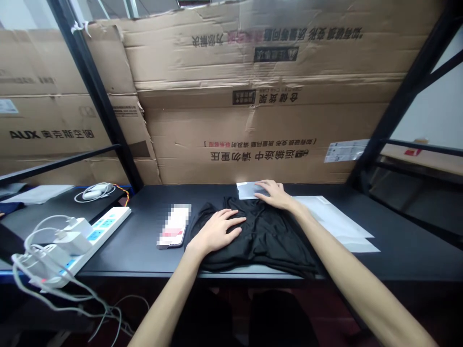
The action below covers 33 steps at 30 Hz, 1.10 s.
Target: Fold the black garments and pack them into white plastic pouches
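Observation:
A black cloth garment (260, 236) lies crumpled at the front edge of the dark tabletop. My left hand (217, 231) rests flat on its left part, with the fingers spread. Beyond the cloth, my right hand (275, 194) reaches over a small whitish, partly see-through sheet (246, 191). The fingers and thumb of that hand are apart and touch the sheet's right side. Beneath my right forearm, flat white bags or sheets (340, 224) lie stacked and partly hidden. Left of the garment is a phone (174, 226) with its screen blurred.
A white power strip (104, 224) with several plugged-in chargers and tangled cables sits at the left. Cardboard (253, 115) stands upright along the back, between dark metal posts (104, 106). A white coiled cable (94, 192) lies on the neighbouring table.

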Available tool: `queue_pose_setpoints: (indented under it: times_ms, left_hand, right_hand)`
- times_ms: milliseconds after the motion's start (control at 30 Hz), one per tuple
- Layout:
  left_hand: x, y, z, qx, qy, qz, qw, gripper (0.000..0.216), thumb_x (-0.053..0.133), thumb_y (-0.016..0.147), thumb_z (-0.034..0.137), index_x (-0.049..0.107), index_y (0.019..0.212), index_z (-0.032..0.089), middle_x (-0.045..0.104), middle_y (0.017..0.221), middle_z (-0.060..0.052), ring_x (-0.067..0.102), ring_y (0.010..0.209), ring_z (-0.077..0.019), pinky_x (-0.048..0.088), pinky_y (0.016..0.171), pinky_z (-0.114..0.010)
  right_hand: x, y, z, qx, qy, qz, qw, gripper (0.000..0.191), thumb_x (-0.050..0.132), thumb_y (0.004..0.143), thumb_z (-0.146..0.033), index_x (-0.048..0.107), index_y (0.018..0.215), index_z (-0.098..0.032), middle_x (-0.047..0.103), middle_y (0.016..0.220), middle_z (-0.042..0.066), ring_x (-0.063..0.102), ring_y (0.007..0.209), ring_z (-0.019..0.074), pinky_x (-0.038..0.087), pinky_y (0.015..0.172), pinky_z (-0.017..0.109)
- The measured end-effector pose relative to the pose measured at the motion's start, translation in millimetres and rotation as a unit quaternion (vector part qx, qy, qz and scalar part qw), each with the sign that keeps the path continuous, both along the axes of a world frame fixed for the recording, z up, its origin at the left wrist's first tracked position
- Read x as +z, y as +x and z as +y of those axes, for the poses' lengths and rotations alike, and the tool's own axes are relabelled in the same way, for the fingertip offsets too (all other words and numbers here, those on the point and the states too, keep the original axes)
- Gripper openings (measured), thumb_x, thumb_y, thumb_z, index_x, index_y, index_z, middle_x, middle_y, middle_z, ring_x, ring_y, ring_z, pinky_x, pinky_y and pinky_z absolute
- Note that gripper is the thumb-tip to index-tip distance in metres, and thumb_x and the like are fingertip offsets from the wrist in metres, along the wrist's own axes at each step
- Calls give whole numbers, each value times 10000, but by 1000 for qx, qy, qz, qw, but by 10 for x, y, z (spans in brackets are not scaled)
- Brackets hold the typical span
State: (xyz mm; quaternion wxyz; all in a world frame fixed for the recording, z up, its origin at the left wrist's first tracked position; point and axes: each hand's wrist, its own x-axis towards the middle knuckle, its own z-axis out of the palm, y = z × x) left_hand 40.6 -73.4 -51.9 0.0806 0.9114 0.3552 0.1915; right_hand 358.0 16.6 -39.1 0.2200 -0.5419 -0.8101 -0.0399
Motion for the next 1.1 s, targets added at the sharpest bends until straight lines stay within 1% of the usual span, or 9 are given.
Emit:
queue_pose_setpoints:
  times_ms: [133,267,333,433,500,700,800,967,1100]
  left_hand:
    - [25,-21,25,-7,-17,8,1000,435,544,1088,438,629,1507,354,541,1638,-49,454,1548,-291,359,1290,-533]
    - [161,-62,166,-43,-49,-9,998,407,573,1069,451,681,1443,330,640,1540,-52,579,1446,-253,442,1243,-449]
    - [259,-57,305,-48,-63,-27,997,357,567,1066,423,720,1374,328,735,1402,-31,680,1311,-226,517,1165,-388]
    - [354,17,557,23,-52,-38,998,288,588,1028,352,765,1253,328,784,1252,-13,752,1122,-212,596,1016,-345]
    - [342,100,706,68,-37,-42,996,293,599,1005,317,757,1251,307,755,1291,-44,727,1175,-243,586,1029,-385]
    - [127,290,925,166,-35,-26,985,341,553,1014,335,716,1286,210,687,1367,-151,676,1258,-325,567,1032,-476]
    - [134,303,1022,168,-47,-6,985,308,552,1010,344,751,1218,234,727,1324,-126,686,1236,-315,561,1020,-448]
    - [240,279,1201,146,-81,19,986,196,687,921,356,801,1066,288,812,1161,-55,746,1079,-289,579,915,-374]
    - [260,207,1165,134,-66,-1,989,233,688,899,284,791,1108,283,799,1196,-58,731,1114,-296,568,917,-370]
  right_hand:
    - [98,109,-226,5,31,37,999,320,507,1058,-414,756,1188,-261,751,1279,109,669,1215,286,473,1077,490]
    - [27,242,-327,-18,34,56,998,200,587,995,-293,764,1066,-233,774,1079,84,727,987,243,557,931,383]
    - [-41,294,-313,-30,26,56,998,174,655,952,-285,761,1080,-235,764,1077,86,729,988,247,568,932,385]
    - [-106,349,-268,-47,17,51,997,220,710,927,-321,759,1127,-241,740,1136,104,708,1096,279,557,995,426]
    - [-117,371,-252,-56,11,49,997,229,731,916,-342,768,1117,-239,727,1150,112,691,1134,298,547,1013,446]
    - [-127,367,-254,-57,-21,56,997,208,738,921,-370,779,1080,-242,732,1043,78,725,963,245,576,905,382]
    - [-144,349,-246,-56,-20,66,996,258,752,913,-371,773,1141,-253,729,1104,82,721,991,244,569,932,385]
    - [-170,341,-226,-43,-34,77,996,167,783,866,-293,784,1025,-242,728,998,59,708,903,223,568,874,354]
    - [-180,360,-194,-41,-46,93,994,195,803,818,-257,770,1010,-246,731,964,45,689,863,213,566,842,345]
